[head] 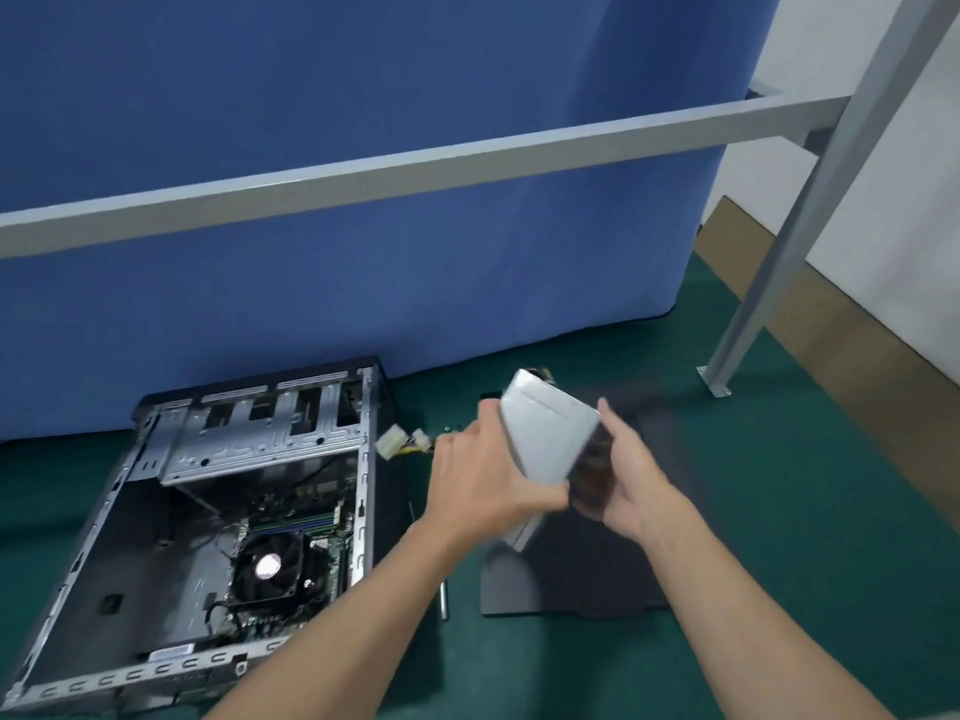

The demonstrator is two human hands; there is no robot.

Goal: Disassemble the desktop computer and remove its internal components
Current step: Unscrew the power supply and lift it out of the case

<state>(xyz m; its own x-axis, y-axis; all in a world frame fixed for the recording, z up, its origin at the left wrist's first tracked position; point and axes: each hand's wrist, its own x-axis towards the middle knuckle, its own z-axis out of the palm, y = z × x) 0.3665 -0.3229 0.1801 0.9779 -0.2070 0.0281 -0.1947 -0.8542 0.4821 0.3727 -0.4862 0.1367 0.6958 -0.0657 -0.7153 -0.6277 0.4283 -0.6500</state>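
Centrally, a silver-grey rectangular metal box (550, 428) is held tilted in the air above a dark grey flat panel (582, 569), which lies on the green mat (779, 459). The left hand (480, 475) grips the box's left edge and the right hand (631, 480) grips its dark end. Further left lies the open grey metal computer case (365, 485), with a black cooling fan (267, 563) inside. White plastic connectors (392, 440) show between case and left hand.

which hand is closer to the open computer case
Left. The left hand grips the silver box just right of the computer case; the right hand holds the box's other side, further right, above the dark panel.
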